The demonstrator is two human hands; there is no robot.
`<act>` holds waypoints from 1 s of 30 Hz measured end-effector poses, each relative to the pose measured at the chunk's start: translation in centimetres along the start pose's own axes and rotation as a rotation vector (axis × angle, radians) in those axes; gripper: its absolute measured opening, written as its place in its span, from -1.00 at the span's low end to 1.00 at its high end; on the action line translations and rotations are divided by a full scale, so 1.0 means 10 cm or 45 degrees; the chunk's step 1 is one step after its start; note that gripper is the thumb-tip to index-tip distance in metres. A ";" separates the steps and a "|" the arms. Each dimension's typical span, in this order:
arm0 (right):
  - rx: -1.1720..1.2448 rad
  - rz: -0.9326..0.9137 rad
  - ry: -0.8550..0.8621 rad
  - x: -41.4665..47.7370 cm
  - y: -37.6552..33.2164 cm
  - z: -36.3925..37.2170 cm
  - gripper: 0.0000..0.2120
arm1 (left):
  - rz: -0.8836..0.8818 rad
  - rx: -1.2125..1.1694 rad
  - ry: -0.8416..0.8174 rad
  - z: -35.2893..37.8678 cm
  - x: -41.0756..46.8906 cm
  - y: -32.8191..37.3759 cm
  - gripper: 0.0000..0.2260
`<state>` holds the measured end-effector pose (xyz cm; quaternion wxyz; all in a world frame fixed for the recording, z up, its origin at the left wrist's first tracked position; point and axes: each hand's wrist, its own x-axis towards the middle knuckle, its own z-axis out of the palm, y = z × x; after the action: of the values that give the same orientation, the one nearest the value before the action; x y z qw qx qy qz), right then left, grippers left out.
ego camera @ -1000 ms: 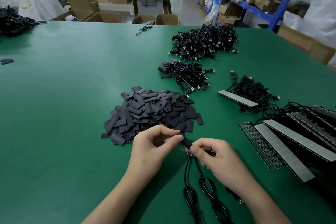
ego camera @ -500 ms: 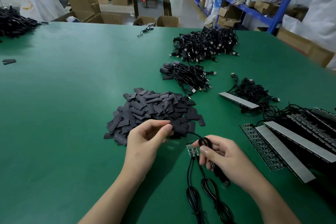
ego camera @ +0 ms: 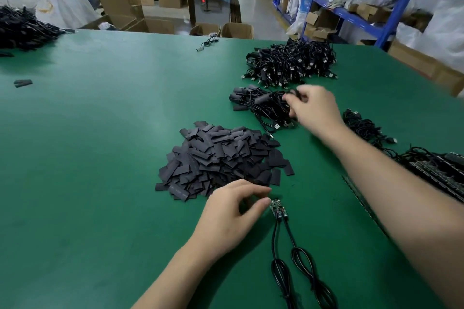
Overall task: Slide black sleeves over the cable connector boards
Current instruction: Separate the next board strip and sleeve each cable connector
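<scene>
A heap of flat black sleeves lies mid-table. Just in front of it a bare connector board rests on the green mat, its two black cables trailing toward me. My left hand sits at the heap's near edge, thumb tip beside the board; something dark shows between thumb and curled fingers, and I cannot tell whether it is a sleeve. My right hand, blurred, is stretched out over a small pile of sleeved cables and grips a black cable.
A larger heap of black cables lies farther back. Loose cables and strips of boards are on the right. Another cable pile and stray sleeves sit far left, and a single cable near the far edge.
My right hand has carried the sleeved cable away from me to the small cable pile. My left hand let go of it and shifted to the sleeve heap beside the bare board.
</scene>
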<state>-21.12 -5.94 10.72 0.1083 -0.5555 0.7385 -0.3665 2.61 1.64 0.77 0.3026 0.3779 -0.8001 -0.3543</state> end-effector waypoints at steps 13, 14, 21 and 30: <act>-0.155 -0.049 -0.096 -0.40 0.10 0.23 -0.75 | -0.007 0.526 -0.125 0.17 -0.03 0.06 -0.34; -0.119 -0.013 -0.113 -0.63 0.20 0.23 -0.79 | -0.012 0.523 -0.127 0.17 -0.02 0.05 -0.38; 0.114 0.117 -0.363 -1.53 0.49 0.22 -0.79 | -0.039 0.172 -0.105 0.16 0.00 0.09 -0.64; 0.339 0.012 -0.471 -1.63 0.58 0.25 -0.88 | -0.162 -0.435 -0.059 0.08 0.00 0.09 -0.77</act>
<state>-18.18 8.33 1.06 0.3159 -0.5907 0.6536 -0.3523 1.61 2.32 1.07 0.3209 0.3626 -0.7094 -0.5121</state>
